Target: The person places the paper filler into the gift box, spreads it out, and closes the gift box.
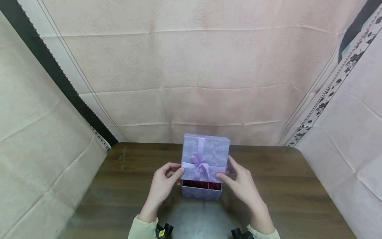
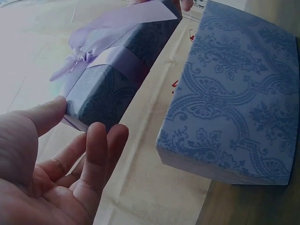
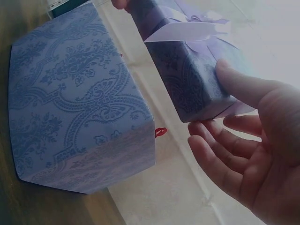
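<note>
A lavender-blue patterned gift box lid (image 1: 191, 146) with a lilac ribbon bow (image 1: 200, 166) is held up at both sides. My left hand (image 1: 162, 182) pinches its left edge, thumb on top and fingers beneath. On the opposite edge my right hand (image 1: 243, 184) grips it the same way. Below and nearer to me the matching box base (image 1: 201, 193) stands on the table, with dark red shredded filling (image 1: 215, 186) visible inside. Both wrist views show a gap between the lid (image 2: 101, 93) and the base (image 3: 75, 93). The lid hides the base's far part.
The brown wooden table (image 1: 128, 186) has rounded far corners. Pale creased cloth (image 1: 209, 66) hangs behind it, with more cloth on the left and right sides. Small black devices (image 1: 163, 229) are strapped at both wrists, beside pale green sleeves (image 1: 143, 228).
</note>
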### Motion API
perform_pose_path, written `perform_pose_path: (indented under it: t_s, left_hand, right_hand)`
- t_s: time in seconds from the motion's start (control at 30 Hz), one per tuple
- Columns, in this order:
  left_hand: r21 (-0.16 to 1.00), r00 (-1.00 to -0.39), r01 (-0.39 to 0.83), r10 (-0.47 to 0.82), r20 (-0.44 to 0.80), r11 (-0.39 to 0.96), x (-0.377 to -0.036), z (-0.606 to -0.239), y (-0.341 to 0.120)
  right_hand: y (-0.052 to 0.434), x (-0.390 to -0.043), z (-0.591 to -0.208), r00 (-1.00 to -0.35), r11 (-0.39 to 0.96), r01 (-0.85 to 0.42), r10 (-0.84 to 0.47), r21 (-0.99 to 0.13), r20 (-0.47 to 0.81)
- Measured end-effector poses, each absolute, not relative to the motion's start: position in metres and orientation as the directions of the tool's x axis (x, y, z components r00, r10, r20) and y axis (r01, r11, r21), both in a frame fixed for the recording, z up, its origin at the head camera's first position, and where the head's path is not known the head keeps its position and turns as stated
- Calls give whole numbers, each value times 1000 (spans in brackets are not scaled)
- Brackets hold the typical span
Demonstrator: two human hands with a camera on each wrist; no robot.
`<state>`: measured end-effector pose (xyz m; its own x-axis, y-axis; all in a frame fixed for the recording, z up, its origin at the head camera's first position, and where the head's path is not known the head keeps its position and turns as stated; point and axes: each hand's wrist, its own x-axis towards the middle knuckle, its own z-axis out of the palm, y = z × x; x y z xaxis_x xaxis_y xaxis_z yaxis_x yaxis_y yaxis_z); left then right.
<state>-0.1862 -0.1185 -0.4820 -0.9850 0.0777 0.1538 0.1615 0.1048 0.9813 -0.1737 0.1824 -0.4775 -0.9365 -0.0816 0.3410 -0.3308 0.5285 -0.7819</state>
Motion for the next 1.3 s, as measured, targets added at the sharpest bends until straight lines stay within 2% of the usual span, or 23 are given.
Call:
perform_pose_path:
  t_s: [0.57, 0.97, 1.3]
  left_hand:
    - [983, -992, 92, 95, 78, 162, -187, -485, -118]
    - [976, -988, 131, 100, 114, 175, -187, -485, -117]
    - [968, -988, 119, 119, 94, 220, -188, -486, -117]
  right_hand:
    - [182, -172, -473, -968, 561, -237, -66, -793, 243]
    - [182, -172, -474, -969, 542, -238, -78, -806, 233]
    - [183, -172, -474, -975, 563, -217, -78, -798, 210]
